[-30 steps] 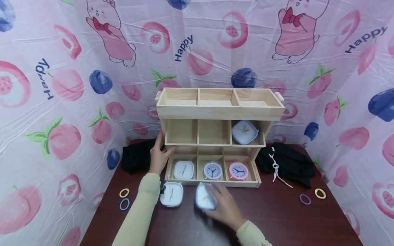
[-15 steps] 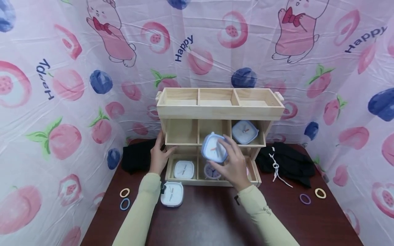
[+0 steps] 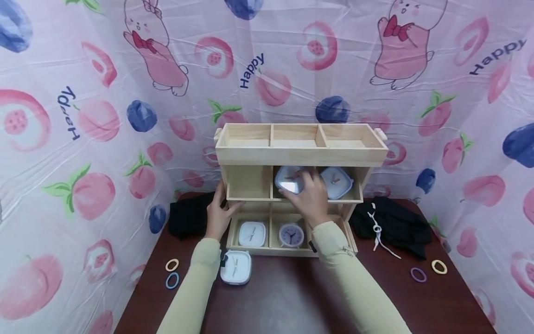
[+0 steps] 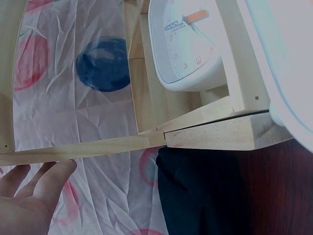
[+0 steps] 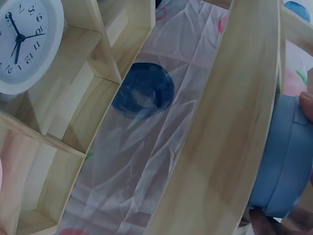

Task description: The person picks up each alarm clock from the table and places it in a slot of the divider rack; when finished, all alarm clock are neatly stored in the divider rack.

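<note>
In the head view my right hand (image 3: pixel 310 197) grips a square blue alarm clock (image 3: pixel 289 180) at the middle compartment of the middle tier of a wooden organizer (image 3: pixel 300 157). The right wrist view shows the blue clock's side (image 5: pixel 283 156) between thumb and fingers. Right beside it, a similar blue clock (image 3: pixel 336 183) occupies the right compartment. My left hand (image 3: pixel 217 218) rests against the organizer's left side, fingertips touching a wooden strut (image 4: pixel 98 149) in the left wrist view. A white square clock (image 3: pixel 252 234) and a round clock (image 3: pixel 291 235) stand in the bottom tier.
Another white square clock (image 3: pixel 236 267) lies on the table in front of the organizer. Black cloth (image 3: pixel 189 215) sits at left and a black drawstring pouch (image 3: pixel 392 225) at right. Small rings (image 3: pixel 172 280) lie on both sides. A printed curtain (image 3: pixel 267 55) hangs close behind.
My right hand has lifted the blue clock from the table, up past the bottom tier and into the middle tier. My left hand stays at the organizer's side. The head view has shifted slightly.
</note>
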`<action>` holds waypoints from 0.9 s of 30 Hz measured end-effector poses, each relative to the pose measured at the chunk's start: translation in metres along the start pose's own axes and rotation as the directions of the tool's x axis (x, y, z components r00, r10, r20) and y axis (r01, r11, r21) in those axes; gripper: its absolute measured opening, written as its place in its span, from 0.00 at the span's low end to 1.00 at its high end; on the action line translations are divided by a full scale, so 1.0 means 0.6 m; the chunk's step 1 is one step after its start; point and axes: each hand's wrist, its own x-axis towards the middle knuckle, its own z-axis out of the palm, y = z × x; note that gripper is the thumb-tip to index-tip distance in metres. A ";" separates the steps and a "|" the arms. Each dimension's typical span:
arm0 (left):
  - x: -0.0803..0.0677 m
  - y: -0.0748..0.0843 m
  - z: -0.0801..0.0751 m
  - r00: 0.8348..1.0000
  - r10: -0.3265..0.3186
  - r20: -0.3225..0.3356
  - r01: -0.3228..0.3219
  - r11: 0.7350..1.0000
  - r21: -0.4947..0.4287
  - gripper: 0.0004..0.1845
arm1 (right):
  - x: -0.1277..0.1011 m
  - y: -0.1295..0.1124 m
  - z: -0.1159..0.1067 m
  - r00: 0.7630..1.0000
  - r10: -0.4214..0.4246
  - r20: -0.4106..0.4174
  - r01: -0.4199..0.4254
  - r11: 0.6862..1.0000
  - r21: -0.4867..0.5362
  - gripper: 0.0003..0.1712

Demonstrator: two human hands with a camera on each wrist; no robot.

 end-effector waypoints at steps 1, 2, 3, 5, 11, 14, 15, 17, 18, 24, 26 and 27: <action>0.000 0.000 0.000 1.000 0.003 0.002 -0.003 1.000 -0.001 0.53 | 0.002 0.000 0.001 1.000 0.002 0.011 -0.002 1.000 -0.020 0.35; 0.001 0.000 0.000 1.000 0.006 0.002 -0.006 1.000 0.001 0.53 | 0.003 0.001 0.002 1.000 0.001 0.021 -0.001 0.999 -0.038 0.35; 0.002 0.000 0.000 1.000 0.010 0.002 -0.010 1.000 -0.001 0.53 | 0.004 0.002 0.003 0.999 0.002 0.032 0.000 0.998 -0.056 0.34; 0.002 0.001 0.001 1.000 0.011 -0.001 -0.011 1.000 -0.001 0.53 | 0.006 0.004 0.006 0.999 -0.002 0.054 0.007 0.997 -0.083 0.33; 0.002 0.000 0.002 1.000 0.009 -0.003 -0.009 1.000 -0.012 0.52 | 0.011 0.006 0.013 0.986 0.037 0.160 -0.016 0.991 -0.132 0.30; 0.002 0.001 0.001 1.000 0.011 -0.006 -0.011 1.000 -0.016 0.53 | 0.011 0.004 0.012 0.980 0.068 0.189 -0.041 0.989 -0.143 0.29; 0.002 0.002 0.001 1.000 0.012 -0.006 -0.012 1.000 -0.011 0.53 | 0.010 0.004 0.012 0.979 0.069 0.191 -0.042 0.989 -0.143 0.29; 0.002 0.003 0.001 1.000 0.013 -0.007 -0.013 1.000 -0.003 0.53 | 0.009 0.003 0.010 0.978 0.069 0.198 -0.041 0.989 -0.142 0.29; 0.002 0.003 0.001 1.000 0.014 -0.007 -0.014 1.000 0.003 0.53 | 0.009 0.002 0.010 0.977 0.067 0.201 -0.039 0.989 -0.141 0.29; 0.001 0.004 -0.001 1.000 0.008 0.003 -0.008 1.000 0.021 0.53 | -0.002 0.002 0.001 0.978 0.033 0.207 -0.009 0.993 -0.116 0.27; 0.000 0.006 -0.002 1.000 0.006 0.014 -0.007 1.000 0.023 0.54 | -0.008 0.003 -0.003 0.979 0.020 0.205 0.000 0.995 -0.098 0.25; 0.000 0.007 -0.002 1.000 0.005 0.020 -0.005 1.000 0.023 0.54 | -0.011 0.004 -0.005 0.979 0.013 0.204 0.005 0.996 -0.089 0.25</action>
